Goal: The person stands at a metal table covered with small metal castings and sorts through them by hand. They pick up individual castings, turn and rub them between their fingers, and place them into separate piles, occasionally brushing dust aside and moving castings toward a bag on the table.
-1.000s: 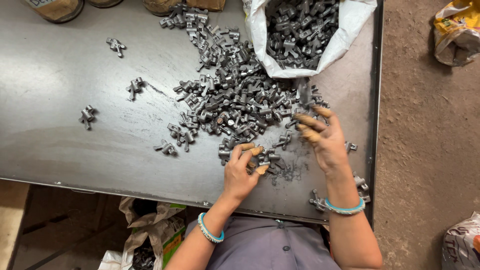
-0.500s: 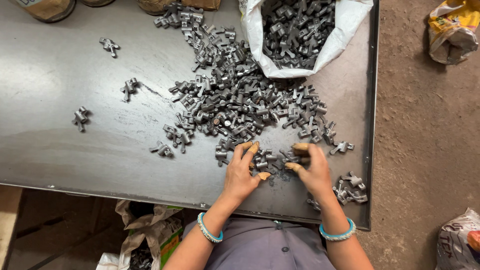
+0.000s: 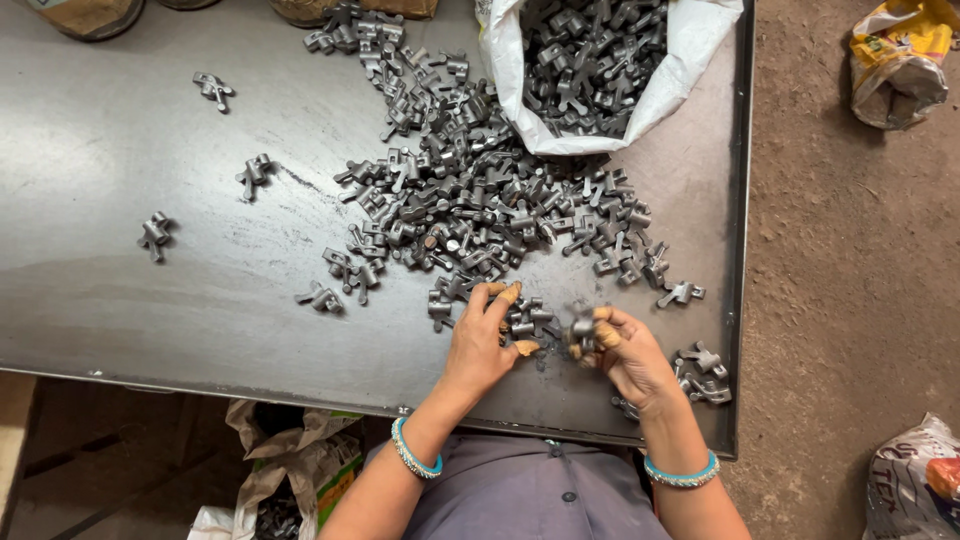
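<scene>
A big heap of small grey metal parts (image 3: 470,190) is spread over a dark steel table (image 3: 150,300). My left hand (image 3: 482,338) rests on the near edge of the heap, fingers touching a few parts (image 3: 528,320). My right hand (image 3: 625,352) is lifted a little beside it, its fingers closed around one metal part (image 3: 583,328). Both wrists wear turquoise bangles. A small cluster of the same parts (image 3: 705,362) lies just right of my right hand.
A white sack (image 3: 680,60) full of the same parts lies open at the table's far side. Single parts (image 3: 155,232) lie scattered on the left. Bags lie on the dirt floor to the right (image 3: 895,65) and under the table (image 3: 300,460).
My right hand pulled back from the heap toward me and now holds one part up. My left hand stayed at the heap's near edge.
</scene>
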